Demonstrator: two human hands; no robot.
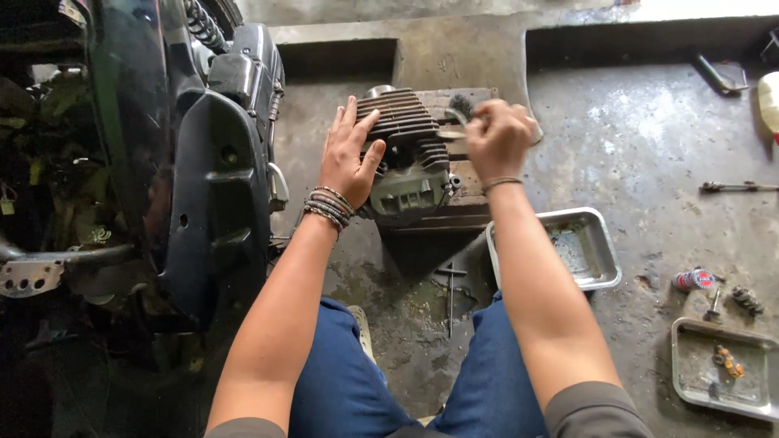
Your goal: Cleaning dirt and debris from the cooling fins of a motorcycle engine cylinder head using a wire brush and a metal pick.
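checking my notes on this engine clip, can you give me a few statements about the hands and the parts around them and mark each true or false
1. The left hand lies flat on the finned engine cylinder. True.
2. The right hand is empty. False: it is closed in a grip on a small wire brush held against the cylinder.
3. The cylinder sits inside the metal tray. False: it rests on a wooden block, and the tray lies apart on the floor beside the right forearm.
4. A dark motorcycle stands to the person's left. True.
5. The left wrist is bare. False: it wears several beaded bracelets.
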